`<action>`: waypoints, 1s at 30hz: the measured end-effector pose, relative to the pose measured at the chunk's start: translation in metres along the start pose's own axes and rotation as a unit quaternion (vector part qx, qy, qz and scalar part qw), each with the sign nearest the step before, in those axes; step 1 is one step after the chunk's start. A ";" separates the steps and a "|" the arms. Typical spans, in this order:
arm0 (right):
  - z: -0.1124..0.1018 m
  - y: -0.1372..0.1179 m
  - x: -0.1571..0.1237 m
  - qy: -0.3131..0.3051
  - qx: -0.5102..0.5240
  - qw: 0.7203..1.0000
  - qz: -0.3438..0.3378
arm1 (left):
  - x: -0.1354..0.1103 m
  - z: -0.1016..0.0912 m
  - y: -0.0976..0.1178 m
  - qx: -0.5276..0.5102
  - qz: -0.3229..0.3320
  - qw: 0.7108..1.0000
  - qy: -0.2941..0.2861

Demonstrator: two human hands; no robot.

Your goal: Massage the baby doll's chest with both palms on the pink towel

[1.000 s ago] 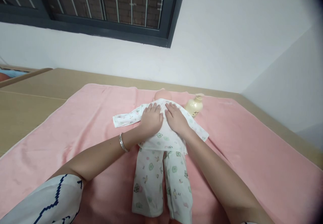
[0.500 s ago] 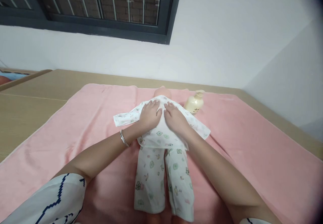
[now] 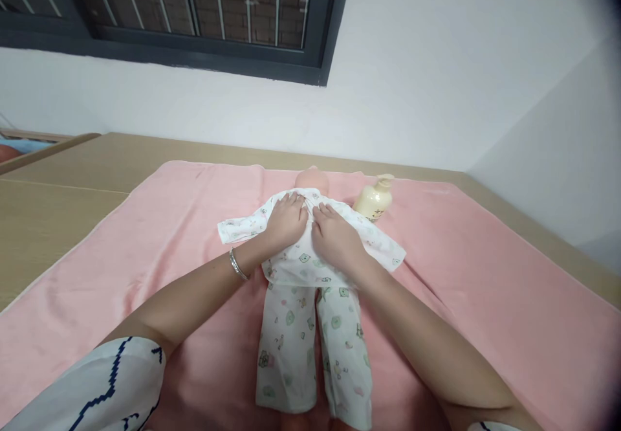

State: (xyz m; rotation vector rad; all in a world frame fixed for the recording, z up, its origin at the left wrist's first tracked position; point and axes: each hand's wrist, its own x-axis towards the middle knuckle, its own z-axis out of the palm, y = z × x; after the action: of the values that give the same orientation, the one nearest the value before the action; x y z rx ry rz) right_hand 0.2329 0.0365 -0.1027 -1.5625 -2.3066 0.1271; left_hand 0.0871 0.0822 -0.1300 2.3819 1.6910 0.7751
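Note:
A doll (image 3: 313, 177) lies stretched out with its head at the far end, in a white printed long-sleeved top (image 3: 305, 266) and matching trousers (image 3: 287, 347). My left hand (image 3: 287, 222) rests on the upper part of the top, fingers extended and lying on the cloth. Beside it my right hand (image 3: 336, 233) also lies on the top, its fingers slightly bent, with a narrow gap between the hands. Small creases show in the cloth near the neckline. The doll's arms are hidden within the spread sleeves.
Under the doll spreads a pink cloth (image 3: 194, 256) over a wooden surface (image 3: 63, 204). A cream pump bottle (image 3: 374, 199) stands to the right of the doll's head. Behind are a white wall (image 3: 412, 81) and a dark-framed window (image 3: 204, 49).
Both hands stay on the top and have shifted very slightly. My right hand's fingers are a little more bent, and the neckline has come slightly nearer, with more creases.

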 end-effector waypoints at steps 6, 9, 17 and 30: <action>0.010 0.032 0.022 0.042 0.060 0.997 0.009 | -0.002 0.007 0.003 0.010 -0.012 1.000 0.015; 0.015 0.039 0.025 0.052 0.057 0.997 0.002 | -0.002 0.005 0.003 0.016 -0.010 1.000 0.015; 0.015 0.047 0.029 0.054 0.060 0.996 -0.028 | -0.022 0.003 0.030 0.063 0.003 0.998 0.020; 0.009 -0.001 0.005 0.044 -0.038 0.998 -0.008 | 0.008 0.000 -0.006 -0.104 -0.020 0.994 0.015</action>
State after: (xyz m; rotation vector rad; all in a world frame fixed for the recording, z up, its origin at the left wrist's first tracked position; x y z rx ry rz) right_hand 0.2271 0.0413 -0.1099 -1.5518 -2.2799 -0.0329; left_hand 0.0843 0.0918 -0.1290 2.2013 1.5780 0.9354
